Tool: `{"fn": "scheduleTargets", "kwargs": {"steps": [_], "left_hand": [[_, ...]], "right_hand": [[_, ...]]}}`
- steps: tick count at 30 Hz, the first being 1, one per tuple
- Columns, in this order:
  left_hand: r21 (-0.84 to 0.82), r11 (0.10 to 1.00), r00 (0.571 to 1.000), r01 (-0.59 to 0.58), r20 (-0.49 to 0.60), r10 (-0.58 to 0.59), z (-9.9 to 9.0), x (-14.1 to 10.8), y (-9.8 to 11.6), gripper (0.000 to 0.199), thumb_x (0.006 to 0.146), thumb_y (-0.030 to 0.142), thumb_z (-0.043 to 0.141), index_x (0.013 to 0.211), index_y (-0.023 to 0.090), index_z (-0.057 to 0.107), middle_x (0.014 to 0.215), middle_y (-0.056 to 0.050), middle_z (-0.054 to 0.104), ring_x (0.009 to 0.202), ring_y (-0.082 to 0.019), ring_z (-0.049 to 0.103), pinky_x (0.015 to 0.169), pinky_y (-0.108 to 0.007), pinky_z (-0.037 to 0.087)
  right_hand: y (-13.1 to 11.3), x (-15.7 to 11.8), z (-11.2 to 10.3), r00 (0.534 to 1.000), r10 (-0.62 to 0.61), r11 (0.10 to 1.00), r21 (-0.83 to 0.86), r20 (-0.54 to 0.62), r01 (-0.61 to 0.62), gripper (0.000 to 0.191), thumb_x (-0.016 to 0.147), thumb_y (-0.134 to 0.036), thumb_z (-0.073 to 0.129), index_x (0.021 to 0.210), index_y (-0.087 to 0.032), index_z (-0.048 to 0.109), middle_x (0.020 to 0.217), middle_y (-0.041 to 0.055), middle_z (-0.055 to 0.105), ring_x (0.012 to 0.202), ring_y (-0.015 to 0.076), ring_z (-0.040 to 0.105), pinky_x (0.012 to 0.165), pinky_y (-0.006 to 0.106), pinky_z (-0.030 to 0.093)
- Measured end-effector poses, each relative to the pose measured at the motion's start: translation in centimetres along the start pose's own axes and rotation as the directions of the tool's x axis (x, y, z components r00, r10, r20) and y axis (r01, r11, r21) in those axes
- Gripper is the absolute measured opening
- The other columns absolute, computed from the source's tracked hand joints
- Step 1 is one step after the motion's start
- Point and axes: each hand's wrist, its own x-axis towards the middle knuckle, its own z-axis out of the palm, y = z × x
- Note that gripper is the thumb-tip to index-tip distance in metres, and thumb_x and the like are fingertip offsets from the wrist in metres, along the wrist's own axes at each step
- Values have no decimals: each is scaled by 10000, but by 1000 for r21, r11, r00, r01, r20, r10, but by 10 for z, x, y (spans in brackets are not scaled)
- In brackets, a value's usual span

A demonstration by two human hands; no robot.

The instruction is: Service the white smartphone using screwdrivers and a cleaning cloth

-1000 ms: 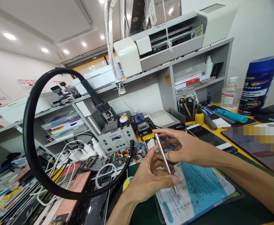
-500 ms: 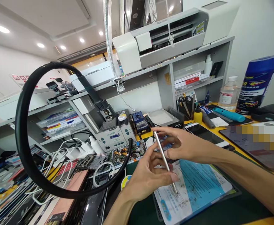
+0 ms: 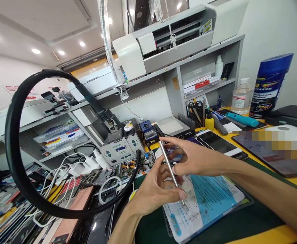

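Observation:
A thin silver-edged slab that looks like a phone point(image 3: 170, 168) is held up, tilted and nearly edge-on to me, so its faces are hidden. Along its lower part my left hand point(image 3: 152, 195) is closed, the thumb pressing near the bottom end. My right hand point(image 3: 192, 156) grips its upper part from the other side, one finger at the top end. Beneath both hands lies a blue-and-white printed packet point(image 3: 210, 200), stained with dark marks, on a dark green mat point(image 3: 260, 217).
A thick black hose point(image 3: 9, 149) loops on the left from a grey soldering station point(image 3: 120, 149). Phone parts and white cables point(image 3: 62, 169) crowd that side. On the right lie a white-framed phone point(image 3: 218, 144), a larger dark phone point(image 3: 260, 154) and a blue spray can point(image 3: 271, 84).
My view has shifted slightly, so the surroundings sit a little further left. Both hands keep hold of the phone in almost the same pose.

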Motion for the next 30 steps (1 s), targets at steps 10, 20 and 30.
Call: {"fn": "scheduleTargets", "kwargs": {"steps": [10, 20, 30], "left_hand": [[-9, 1000, 1000, 1, -12, -1, 2, 0, 1, 894, 703, 92, 868, 1464, 318, 456, 1159, -79, 575, 949, -191, 567, 840, -372, 508], [3, 1000, 996, 22, -83, -22, 4, -2, -2, 925, 690, 153, 891, 1477, 297, 426, 1188, -114, 602, 991, -237, 610, 814, -386, 524], [26, 998, 993, 49, -105, -46, 6, -2, 2, 976, 689, 178, 898, 1502, 275, 367, 1187, -116, 611, 966, -217, 625, 831, -387, 538]], "right_hand": [[-3, -1, 1, 999, 29, 1000, -11, 30, -29, 994, 822, -157, 729, 1588, -364, 130, 1320, 122, 612, 761, 193, 730, 636, 321, 584], [-12, -1, 2, 997, 68, 997, -21, 32, -68, 993, 794, -108, 690, 1596, -268, 129, 1307, 124, 626, 903, 208, 710, 733, 316, 574], [-2, 5, 0, 998, 54, 998, -29, 25, -53, 1018, 778, -109, 713, 1597, -294, 137, 1310, 100, 637, 1044, 250, 693, 883, 383, 558]]}}
